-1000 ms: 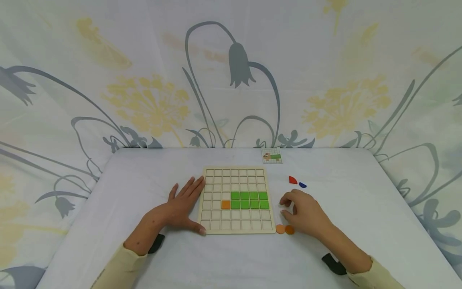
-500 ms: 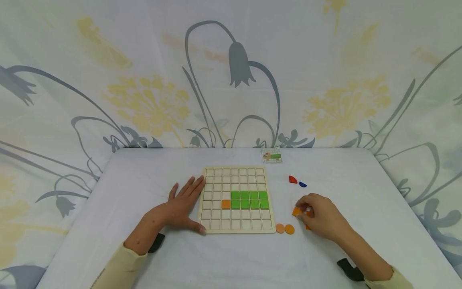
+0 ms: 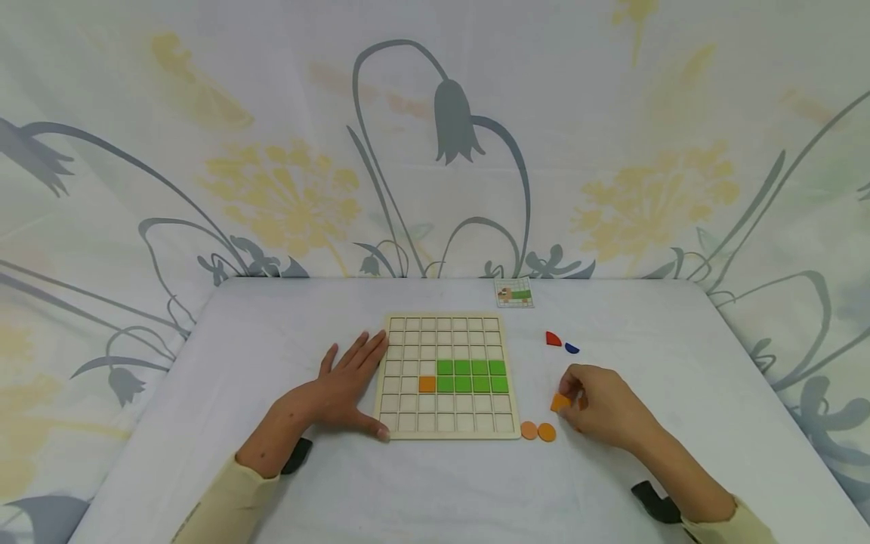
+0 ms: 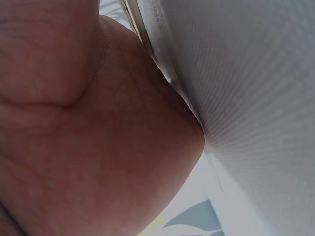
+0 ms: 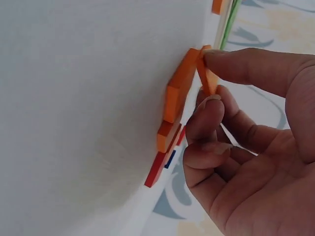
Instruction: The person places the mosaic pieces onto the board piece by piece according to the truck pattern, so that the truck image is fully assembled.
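Observation:
My left hand (image 3: 343, 389) lies with spread fingers along the left edge of a pale wooden grid board (image 3: 397, 423), fingertips and thumb touching its rim. Several green square tiles (image 3: 470, 376) fill two rows of cells there, with one orange square tile (image 3: 427, 384) beside them. To the right of the board, my right hand (image 3: 605, 404) pinches another orange tile (image 5: 208, 73) between thumb and fingers, just above the table. Below it in the right wrist view lie more orange pieces (image 5: 179, 88) and a red piece (image 5: 157, 169), mostly hidden by the hand in the head view.
Two orange discs (image 3: 538, 431) lie by the board's lower right corner. A red quarter-circle (image 3: 553, 339) and a blue half-disc (image 3: 572, 348) rest behind my right hand. A small picture card (image 3: 513, 293) lies at the back of the white-covered table (image 3: 435, 491), before a flowered cloth.
My right hand has moved right, away from the board, and taken hold of an orange tile. Since half a second ago it has barely shifted. The left hand stays in place.

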A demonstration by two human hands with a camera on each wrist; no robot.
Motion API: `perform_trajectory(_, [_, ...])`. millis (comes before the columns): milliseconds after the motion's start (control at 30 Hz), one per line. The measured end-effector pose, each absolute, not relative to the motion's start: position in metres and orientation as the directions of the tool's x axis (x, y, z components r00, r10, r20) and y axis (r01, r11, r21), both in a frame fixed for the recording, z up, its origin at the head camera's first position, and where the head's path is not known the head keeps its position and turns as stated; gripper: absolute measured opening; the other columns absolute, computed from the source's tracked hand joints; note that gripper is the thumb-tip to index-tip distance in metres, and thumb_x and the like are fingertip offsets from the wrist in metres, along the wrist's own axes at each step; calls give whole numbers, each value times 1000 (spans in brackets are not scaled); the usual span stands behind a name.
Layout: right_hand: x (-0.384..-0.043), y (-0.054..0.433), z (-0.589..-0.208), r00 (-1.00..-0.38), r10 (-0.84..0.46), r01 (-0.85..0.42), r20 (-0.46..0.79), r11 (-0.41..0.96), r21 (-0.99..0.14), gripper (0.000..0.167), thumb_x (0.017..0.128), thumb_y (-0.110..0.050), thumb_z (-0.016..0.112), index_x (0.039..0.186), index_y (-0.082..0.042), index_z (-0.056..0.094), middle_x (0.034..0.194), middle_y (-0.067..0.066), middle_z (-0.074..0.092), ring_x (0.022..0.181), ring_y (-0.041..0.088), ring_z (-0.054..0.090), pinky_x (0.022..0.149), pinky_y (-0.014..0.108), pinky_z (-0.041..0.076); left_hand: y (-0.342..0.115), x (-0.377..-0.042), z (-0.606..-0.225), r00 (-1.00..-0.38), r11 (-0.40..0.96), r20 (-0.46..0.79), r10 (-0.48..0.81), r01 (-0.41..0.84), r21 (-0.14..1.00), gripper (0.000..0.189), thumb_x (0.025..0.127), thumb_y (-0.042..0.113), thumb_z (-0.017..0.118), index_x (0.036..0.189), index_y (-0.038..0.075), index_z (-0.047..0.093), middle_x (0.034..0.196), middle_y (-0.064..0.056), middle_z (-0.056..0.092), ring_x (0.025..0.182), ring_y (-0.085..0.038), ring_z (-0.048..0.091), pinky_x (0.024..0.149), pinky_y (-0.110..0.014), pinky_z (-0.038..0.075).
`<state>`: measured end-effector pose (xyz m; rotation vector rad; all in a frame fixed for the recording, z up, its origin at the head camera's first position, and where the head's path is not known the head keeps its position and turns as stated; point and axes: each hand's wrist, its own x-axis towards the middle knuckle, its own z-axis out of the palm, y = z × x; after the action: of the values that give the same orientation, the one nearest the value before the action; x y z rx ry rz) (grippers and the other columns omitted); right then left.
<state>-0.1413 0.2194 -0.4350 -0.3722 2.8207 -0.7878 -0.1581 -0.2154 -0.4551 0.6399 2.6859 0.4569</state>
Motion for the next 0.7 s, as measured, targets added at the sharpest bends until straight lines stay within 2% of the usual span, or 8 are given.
perform_trajectory(233, [-144,212,-427,-939,-330,-227,-97,805,-548,15,89,-3,78,89,-14,68,74,-5,59,69,14,53,58,26,46,-216,-158,-456,-838,843,-249,486,373,388,145,71,72,88,172,10,4,180,-7,-3,165,-34,-8,124,-71,-5])
perform_trajectory(400, [-147,202,-423,-930,-355,-246,-95,792,-558,12,91,-4,77,90,-13,69,74,-6,59,69,14,53,58,26,46,-215,-158,-455,-836,842,-253,487,372,391,145,71,72,88,172,10,4,180,-6,-3,165,-34,-9,124,-71,-5])
perform_trajectory(700, [-156,174,-418,-911,-411,-323,-11,732,-600,13,94,-4,75,94,-14,68,78,-6,59,68,14,53,60,26,48,-215,-158,-454,-838,839,-247,487,371,397,145,71,70,89,172,9,5,180,-7,-3,165,-35,-8,123,-72,-5])
